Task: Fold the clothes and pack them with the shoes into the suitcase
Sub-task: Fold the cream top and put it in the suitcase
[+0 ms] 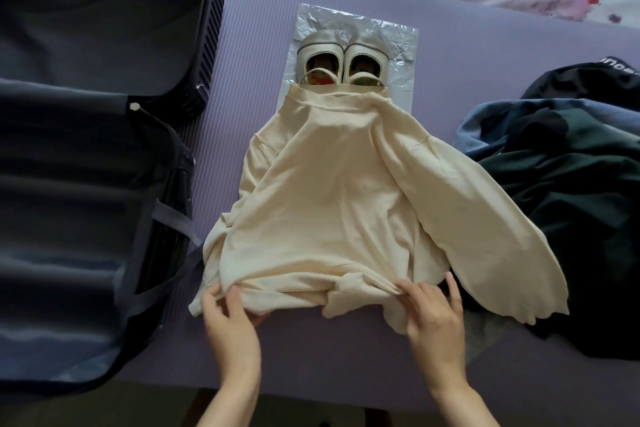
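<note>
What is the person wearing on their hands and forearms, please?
Nothing shows: the left hand and right hand are bare, without gloves, and I see no rings. The left forearm and right forearm are uncovered down to the picture's lower edge, with no sleeve, watch or bracelet in view.

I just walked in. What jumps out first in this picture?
A cream sweater lies spread in the middle, the left hand and right hand gripping its near hem. Beyond its collar, pale shoes stand on a plastic bag. An open dark suitcase fills the left side; a heap of dark clothes sits at the right.
</note>
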The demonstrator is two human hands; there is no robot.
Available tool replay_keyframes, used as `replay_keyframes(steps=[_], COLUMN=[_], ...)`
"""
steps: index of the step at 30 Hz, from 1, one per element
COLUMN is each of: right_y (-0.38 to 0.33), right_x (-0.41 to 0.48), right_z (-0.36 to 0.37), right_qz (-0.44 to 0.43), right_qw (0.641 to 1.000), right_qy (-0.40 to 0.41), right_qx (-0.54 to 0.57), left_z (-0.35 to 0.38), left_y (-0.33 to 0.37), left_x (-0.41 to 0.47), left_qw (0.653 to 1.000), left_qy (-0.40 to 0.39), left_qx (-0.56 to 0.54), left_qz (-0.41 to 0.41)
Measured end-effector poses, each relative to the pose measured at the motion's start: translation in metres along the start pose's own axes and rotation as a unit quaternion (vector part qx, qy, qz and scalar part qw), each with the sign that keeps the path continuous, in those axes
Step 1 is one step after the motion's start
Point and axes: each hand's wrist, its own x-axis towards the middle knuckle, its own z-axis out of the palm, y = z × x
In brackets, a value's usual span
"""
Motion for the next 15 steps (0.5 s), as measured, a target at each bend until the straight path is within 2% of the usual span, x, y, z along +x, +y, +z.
replay_keyframes(steps=[3,7,11,13,15], right_y=[0.010,0.011,-0.001,-0.007,-0.009], right_x=[0.001,-0.007,-0.026,-0.041,-0.053], right_z=[-0.009,-0.009,-0.001,0.002,0.002], right_qz=[0.003,0.021,-0.005,0.048,0.175], right_qw=[0.999,0.998,0.996,0.993,0.974], right_qy=[-0.035,-0.066,-0.076,-0.069,-0.029], right_qx=[-0.010,0.004,0.047,0.081,0.137], left_z=[-0.017,-0.027,-0.028,-0.029,-0.033], left_y=[0.002,-0.009,-0.017,-0.024,-0.036], left_x=[0.013,0.021,0.004,-0.004,-0.008], left_qw=[0.998,0.992,0.983,0.987,0.986], left_qy=[-0.007,-0.059,-0.090,-0.076,-0.075], left_qx=[0.039,0.106,0.157,0.142,0.129], left_qz=[0.046,0.025,0.022,-0.016,-0.071])
